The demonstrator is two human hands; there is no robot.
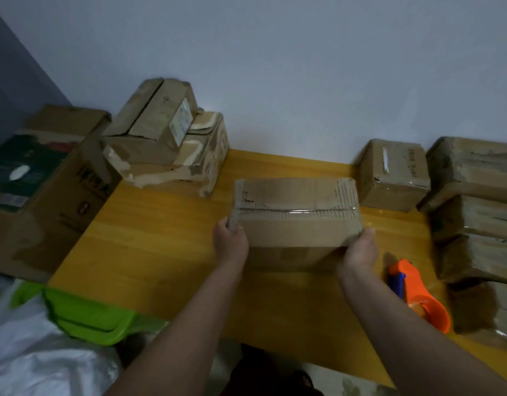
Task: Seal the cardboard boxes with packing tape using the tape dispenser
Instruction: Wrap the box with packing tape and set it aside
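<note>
Holding a brown cardboard box [296, 212] between both hands, we have it in the middle of the frame, over the yellow wooden table [149, 247]; whether its base touches the tabletop we cannot tell. Our left hand [231, 242] grips the box's lower left corner, thumb on top and fingers wrapped round the edge. Our right hand [361, 250] grips the lower right corner in the same way. The two hands are well apart, one at each end of the box. A strip of clear packing tape [298, 210] runs across the top of the box along the seam between its flaps, and the cardboard near the right end looks torn and ribbed.

Just right of our right forearm, in the lower right of the frame, the orange plastic tape dispenser [418, 292] with a blue part lies on the table, touched by neither hand.

Along the white wall [275, 67] at the back, a pile of battered cardboard boxes [166, 138] sits at the upper left, a small cardboard box [395, 175] at the right of centre, and a stack of taped cardboard boxes [478, 212] fills the right edge. A large printed carton [43, 190] stands at the left edge. A bright green plastic tray [86, 315] and a white plastic bag [32, 358] lie in the lower left.
</note>
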